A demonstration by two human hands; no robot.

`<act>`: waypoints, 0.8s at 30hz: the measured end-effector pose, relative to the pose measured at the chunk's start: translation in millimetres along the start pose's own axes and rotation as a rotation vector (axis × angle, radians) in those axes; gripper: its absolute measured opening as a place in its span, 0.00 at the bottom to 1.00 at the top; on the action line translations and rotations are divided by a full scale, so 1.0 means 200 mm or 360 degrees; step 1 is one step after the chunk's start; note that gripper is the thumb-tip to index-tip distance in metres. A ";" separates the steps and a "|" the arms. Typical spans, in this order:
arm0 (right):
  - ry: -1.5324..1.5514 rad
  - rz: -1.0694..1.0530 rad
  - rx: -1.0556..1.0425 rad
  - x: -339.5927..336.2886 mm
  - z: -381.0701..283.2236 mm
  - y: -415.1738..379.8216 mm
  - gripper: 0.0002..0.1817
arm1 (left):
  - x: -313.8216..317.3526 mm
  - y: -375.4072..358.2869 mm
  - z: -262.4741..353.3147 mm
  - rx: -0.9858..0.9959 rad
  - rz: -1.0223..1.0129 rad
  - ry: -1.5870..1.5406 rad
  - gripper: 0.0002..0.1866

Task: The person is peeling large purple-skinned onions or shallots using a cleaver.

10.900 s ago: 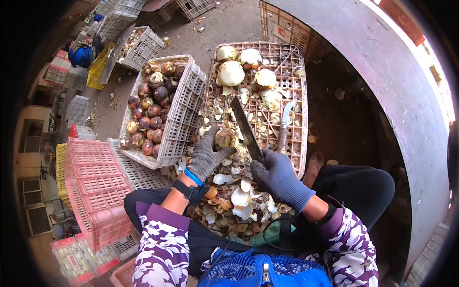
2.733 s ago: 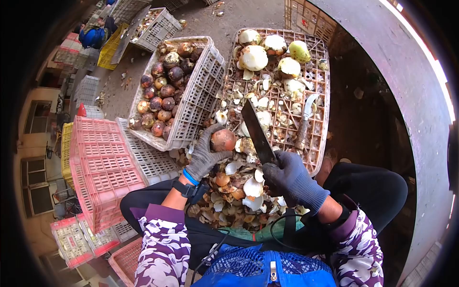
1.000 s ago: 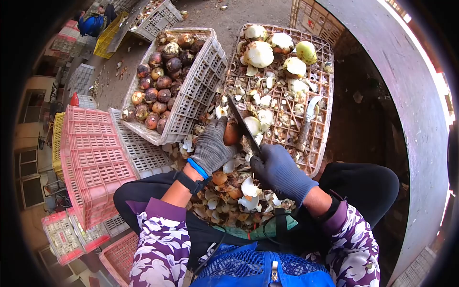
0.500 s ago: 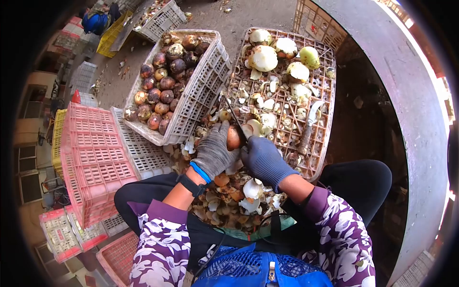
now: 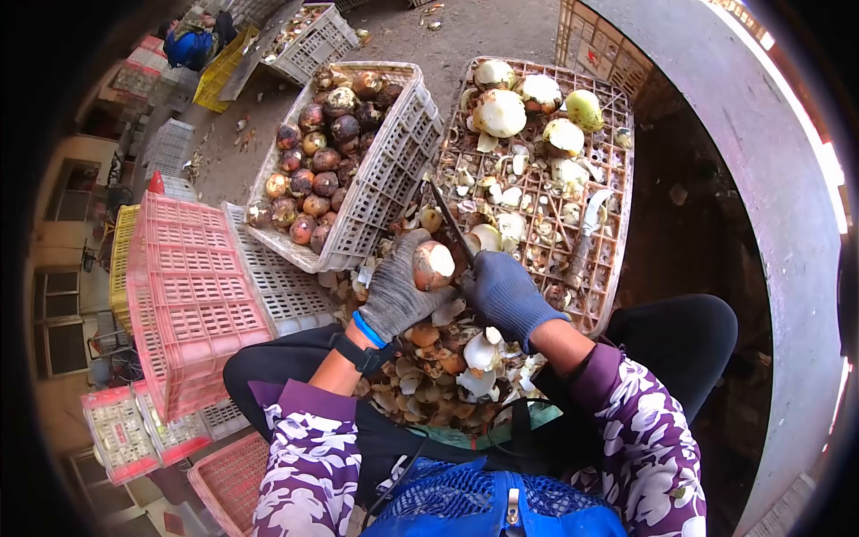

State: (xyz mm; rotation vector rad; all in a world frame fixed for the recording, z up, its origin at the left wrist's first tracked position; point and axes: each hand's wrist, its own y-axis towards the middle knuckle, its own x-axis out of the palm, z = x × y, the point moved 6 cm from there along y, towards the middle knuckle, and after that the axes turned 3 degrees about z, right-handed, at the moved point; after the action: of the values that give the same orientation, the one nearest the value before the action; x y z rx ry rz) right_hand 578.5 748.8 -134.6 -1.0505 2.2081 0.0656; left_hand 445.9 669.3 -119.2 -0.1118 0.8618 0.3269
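My left hand [image 5: 400,283], in a grey striped glove, is wrapped round a round, brown-skinned bulb [image 5: 434,265]. A pale cut patch shows on the bulb's upper side. My right hand [image 5: 508,294], in a blue-grey knitted glove, grips a knife [image 5: 452,222] with a long dark blade that points up and left, just right of the bulb. Beneath both hands lies a heap of peelings [image 5: 429,380]. Ahead to the right, an upturned plastic crate [image 5: 598,309] carries several pale peeled bulbs [image 5: 498,114], scraps and a second knife [image 5: 586,237].
Left of the upturned crate, a pale crate [image 5: 380,192] is full of dark unpeeled bulbs [image 5: 327,159]. Pink crates [image 5: 192,295] stand at my left. A grey metal surface [image 5: 716,116] curves along the right. Another person [image 5: 190,45] in blue is at the far upper left.
The knife blade has moved off the bulb to the right. The bulb has turned in my left hand, and its pale cut patch now faces up.
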 end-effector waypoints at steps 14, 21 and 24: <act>0.1222 -0.0360 0.0431 0.02 0.09 -0.21 0.14 | -0.02 0.05 -0.07 0.0017 0.0193 -0.0839 0.43; 0.1035 -0.0245 0.0523 0.01 0.16 -0.23 0.15 | 0.10 0.04 -0.10 0.0127 0.0050 0.0131 0.50; 0.0776 -0.0252 0.0399 0.04 0.13 -0.23 0.18 | 0.05 0.02 -0.06 -0.0077 -0.0093 0.0190 0.51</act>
State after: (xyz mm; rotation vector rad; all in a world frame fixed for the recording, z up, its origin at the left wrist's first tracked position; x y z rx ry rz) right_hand 622.6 721.2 -148.6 -1.1836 2.4590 -0.5797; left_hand 441.4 673.4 -134.9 -0.2024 0.9672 0.2887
